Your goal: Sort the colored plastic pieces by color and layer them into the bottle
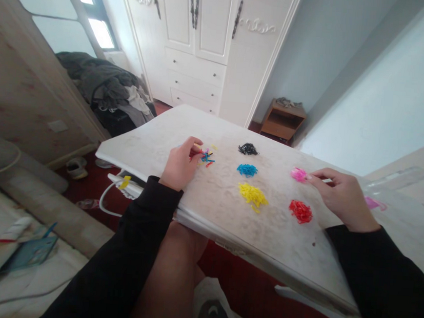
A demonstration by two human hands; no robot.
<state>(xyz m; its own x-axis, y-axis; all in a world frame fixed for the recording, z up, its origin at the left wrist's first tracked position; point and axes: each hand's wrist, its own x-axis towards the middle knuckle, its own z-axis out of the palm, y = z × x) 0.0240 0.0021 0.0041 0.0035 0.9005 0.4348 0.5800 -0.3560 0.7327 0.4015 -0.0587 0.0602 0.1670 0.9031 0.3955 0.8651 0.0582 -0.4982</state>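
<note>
My left hand [181,162] is closed, fingers curled and fingertips down at a small pile of mixed coloured pieces [207,156]; what lies between the fingertips is too small to make out. On the right, my right hand [341,193] has thumb and forefinger pinched together at the edge of a pink pile [298,174] of small thin pieces. Whether a piece is between them is hidden. Sorted by colour, other piles of thin little pieces lie between and near the hands: black [248,148], blue [247,170], yellow [253,195] and red [301,211].
The piles lie on a white table [222,213]. Past my right wrist are a pink item [375,203] and a clear plastic object [397,177]. A white wardrobe [197,45], a small wooden cabinet [284,119] and heaped clothes [107,84] stand beyond.
</note>
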